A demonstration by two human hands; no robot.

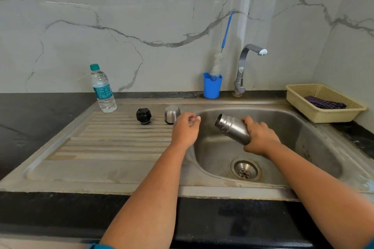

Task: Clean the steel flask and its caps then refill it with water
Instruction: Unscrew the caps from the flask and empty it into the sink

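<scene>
The right hand (pixel 261 137) grips the steel flask (pixel 232 128) by its base, fingers wrapped round it, mouth tilted over the sink (pixel 283 115) — likely to drain. The left hand (pixel 185 129) hovers loosely curled, holding nothing, beside the steel cap (pixel 172 114) and black stopper (pixel 143 115) on the drainboard — open room left.

A pale marble-look wall (pixel 141 16) with grey veins runs behind a black tabletop (pixel 30 119) and turns a corner at the right. Set into the tabletop is a steel sink (pixel 315 137) with a ribbed draining board (pixel 113 141) on its left and a round drain (pixel 245 169) in the basin. A curved chrome tap (pixel 242 66) rises at the back edge — its spout turned right. The light is soft and even — faint sheen on the steel.
</scene>
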